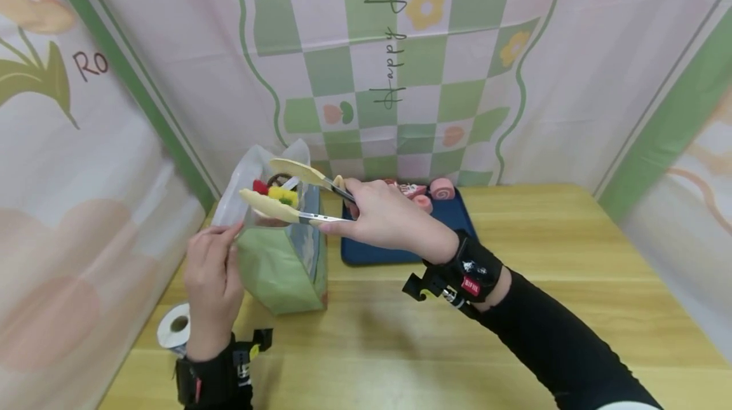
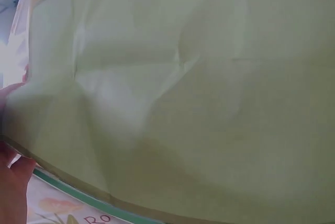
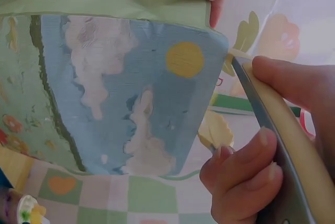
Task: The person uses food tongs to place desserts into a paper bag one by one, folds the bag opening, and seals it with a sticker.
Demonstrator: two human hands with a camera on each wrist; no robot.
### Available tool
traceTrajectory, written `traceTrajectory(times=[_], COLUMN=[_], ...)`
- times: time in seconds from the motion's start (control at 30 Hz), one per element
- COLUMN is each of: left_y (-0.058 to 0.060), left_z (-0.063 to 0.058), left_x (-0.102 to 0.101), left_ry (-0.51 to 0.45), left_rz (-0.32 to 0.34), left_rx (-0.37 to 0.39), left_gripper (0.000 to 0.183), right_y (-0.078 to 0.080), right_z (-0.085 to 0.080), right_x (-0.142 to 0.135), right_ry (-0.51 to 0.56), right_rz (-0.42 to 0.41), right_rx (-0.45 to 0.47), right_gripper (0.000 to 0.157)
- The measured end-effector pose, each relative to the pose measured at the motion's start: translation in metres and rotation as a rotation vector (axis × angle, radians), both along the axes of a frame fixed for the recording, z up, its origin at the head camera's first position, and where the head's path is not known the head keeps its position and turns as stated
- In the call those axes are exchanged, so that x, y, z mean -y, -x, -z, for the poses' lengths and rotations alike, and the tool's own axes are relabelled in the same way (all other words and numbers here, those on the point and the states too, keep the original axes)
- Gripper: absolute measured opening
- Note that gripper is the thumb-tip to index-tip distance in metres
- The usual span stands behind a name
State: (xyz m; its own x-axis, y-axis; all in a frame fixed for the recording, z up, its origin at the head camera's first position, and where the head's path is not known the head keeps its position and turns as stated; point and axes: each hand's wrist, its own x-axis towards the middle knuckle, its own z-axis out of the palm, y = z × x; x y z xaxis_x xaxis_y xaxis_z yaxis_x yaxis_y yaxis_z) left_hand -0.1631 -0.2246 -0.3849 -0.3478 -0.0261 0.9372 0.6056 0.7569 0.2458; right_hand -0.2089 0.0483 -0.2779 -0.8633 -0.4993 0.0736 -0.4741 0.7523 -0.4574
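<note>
Green paper forms the bag (image 1: 277, 273) standing on the wooden table (image 1: 515, 308), its rim pinched between the thumb and fingers of the left hand (image 1: 214, 276). The right hand (image 1: 394, 216) grasps the tongs (image 1: 271, 208), their cream heads parted above the bag's mouth. From the head, a yellow piece (image 1: 281, 196) and a red piece (image 1: 260, 187) show there; whether the tongs touch them, I cannot tell. That view also takes in a pink roll (image 1: 442, 189) on the blue tray (image 1: 377, 254), right of the bag. The right wrist view shows a painted yellow sun (image 3: 185, 59) on the bag's far side; plain green paper nearly fills the left wrist view.
</note>
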Motion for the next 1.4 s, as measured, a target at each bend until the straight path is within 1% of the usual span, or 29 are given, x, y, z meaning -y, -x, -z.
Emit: traceTrajectory(times=[0.1,0.17,0.3,0.33,0.43,0.53,0.63,0.73,0.83,0.93,1.0,1.07,1.13,1.33,1.4], left_y=[0.000,0.001,0.002,0.002,0.003,0.004,0.005,0.007,0.007,0.006,0.006,0.006,0.007,0.006,0.006], left_z=[0.002,0.002,0.003,0.003,0.002,0.002,0.002,0.002,0.003,0.004,0.005,0.005,0.006,0.006,0.006], left_x=[0.001,0.001,0.000,0.000,-0.001,-0.003,-0.003,-0.004,-0.004,-0.004,-0.004,-0.004,-0.004,-0.003,-0.003], left_ry=[0.006,-0.008,-0.029,-0.033,-0.042,-0.049,-0.053,-0.055,-0.060,-0.063,-0.064,-0.062,-0.061,-0.058,-0.058], left_rz=[-0.005,-0.009,-0.021,-0.021,-0.020,-0.022,-0.027,-0.032,-0.036,-0.040,-0.042,-0.048,-0.051,-0.053,-0.053], left_rx=[0.012,0.011,-0.011,-0.018,-0.037,-0.053,-0.063,-0.064,-0.058,-0.048,-0.044,-0.040,-0.037,-0.030,-0.032], left_gripper=[0.022,0.021,0.017,0.017,0.016,0.015,0.015,0.015,0.013,0.012,0.012,0.012,0.013,0.020,0.022], right_y=[0.000,-0.001,0.001,0.002,0.006,0.011,0.017,0.023,0.030,0.036,0.039,0.041,0.043,0.051,0.053], right_z=[0.000,0.000,0.004,0.006,0.013,0.023,0.035,0.046,0.059,0.072,0.079,0.086,0.092,0.111,0.116], right_x=[-0.002,-0.004,-0.014,-0.017,-0.029,-0.041,-0.054,-0.066,-0.077,-0.088,-0.095,-0.102,-0.108,-0.120,-0.123], right_ry=[0.021,0.040,0.134,0.164,0.268,0.322,0.325,0.325,0.359,0.370,0.358,0.325,0.304,0.310,0.292], right_rz=[-0.004,0.005,0.043,0.058,0.097,0.140,0.173,0.202,0.230,0.268,0.303,0.336,0.355,0.358,0.367], right_rx=[-0.017,-0.035,-0.037,-0.031,0.027,0.085,0.130,0.147,0.123,0.094,0.091,0.092,0.087,0.049,0.032], right_gripper=[0.056,0.054,0.050,0.050,0.051,0.056,0.059,0.060,0.059,0.060,0.062,0.067,0.069,0.057,0.059])
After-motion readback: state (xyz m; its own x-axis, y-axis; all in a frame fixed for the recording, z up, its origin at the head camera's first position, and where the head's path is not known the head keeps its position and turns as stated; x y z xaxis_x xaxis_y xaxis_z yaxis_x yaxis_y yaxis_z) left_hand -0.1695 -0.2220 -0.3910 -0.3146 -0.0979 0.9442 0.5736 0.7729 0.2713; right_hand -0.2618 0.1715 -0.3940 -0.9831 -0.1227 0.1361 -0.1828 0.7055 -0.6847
